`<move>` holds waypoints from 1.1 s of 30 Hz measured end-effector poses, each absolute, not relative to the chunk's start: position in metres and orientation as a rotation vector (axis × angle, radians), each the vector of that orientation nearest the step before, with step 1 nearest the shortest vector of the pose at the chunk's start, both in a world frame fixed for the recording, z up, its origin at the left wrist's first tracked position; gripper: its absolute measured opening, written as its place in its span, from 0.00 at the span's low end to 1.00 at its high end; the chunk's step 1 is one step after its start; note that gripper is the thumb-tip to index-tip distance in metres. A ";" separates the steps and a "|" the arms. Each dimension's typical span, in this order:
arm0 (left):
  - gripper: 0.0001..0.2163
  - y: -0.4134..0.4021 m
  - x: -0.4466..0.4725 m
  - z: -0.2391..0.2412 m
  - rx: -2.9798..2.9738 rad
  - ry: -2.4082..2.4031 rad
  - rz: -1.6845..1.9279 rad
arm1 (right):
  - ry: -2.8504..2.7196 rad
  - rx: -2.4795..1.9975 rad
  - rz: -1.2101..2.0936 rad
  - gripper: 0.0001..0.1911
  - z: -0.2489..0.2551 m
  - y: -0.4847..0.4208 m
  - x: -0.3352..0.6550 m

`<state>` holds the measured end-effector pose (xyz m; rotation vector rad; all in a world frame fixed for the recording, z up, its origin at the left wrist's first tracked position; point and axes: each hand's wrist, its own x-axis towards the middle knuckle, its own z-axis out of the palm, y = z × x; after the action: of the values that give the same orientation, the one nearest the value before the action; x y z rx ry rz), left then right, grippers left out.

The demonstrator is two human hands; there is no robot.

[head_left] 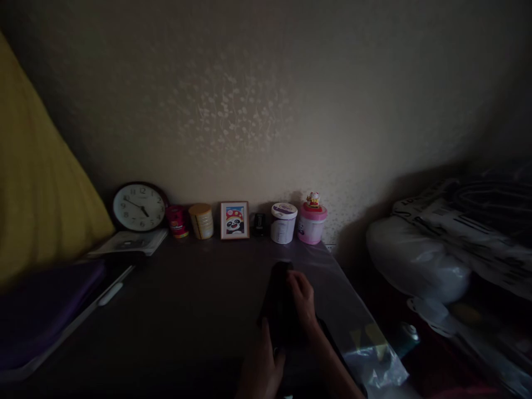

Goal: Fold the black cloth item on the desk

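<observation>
A black, soft-looking object, possibly a bag (277, 299), is at the front right of the dark table; its details are lost in the shadow. My right hand (302, 295) is closed on its upper right edge, with the fingers pinched together. Lower down, my left hand (262, 360) grips the object's near left side, thumb and fingers around it. Both forearms come in from the bottom of the view.
Along the wall stand a round clock (139, 206), a red can (178, 221), a yellow jar (201, 221), a framed panda picture (235, 220), a white tub (283, 223) and a pink tub (311, 226). Left lies a purple item (50, 310); right, plastic bags (415, 257) and a spray can (406, 339).
</observation>
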<state>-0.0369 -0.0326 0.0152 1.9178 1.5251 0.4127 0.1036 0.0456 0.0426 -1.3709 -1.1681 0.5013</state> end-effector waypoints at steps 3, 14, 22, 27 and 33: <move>0.30 -0.033 -0.038 0.017 1.924 1.523 0.420 | -0.997 -1.520 0.398 0.17 0.023 0.045 0.123; 0.31 -0.026 -0.037 0.017 1.872 1.527 0.339 | -1.039 -1.429 0.573 0.18 -0.006 0.055 0.128; 0.30 -0.027 -0.038 0.015 1.890 1.562 0.360 | -1.328 -1.434 0.196 0.18 -0.003 0.064 0.109; 0.29 -0.027 -0.038 0.009 1.905 1.553 0.343 | -1.577 -1.424 0.139 0.18 0.003 0.070 0.101; 0.29 -0.029 -0.037 0.010 1.928 1.586 0.333 | -1.909 -1.408 0.158 0.18 0.019 0.047 0.091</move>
<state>-0.0370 -0.0293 0.0105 1.9282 1.5864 0.3329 0.0906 0.0471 0.0191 -1.4084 -1.9089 0.1582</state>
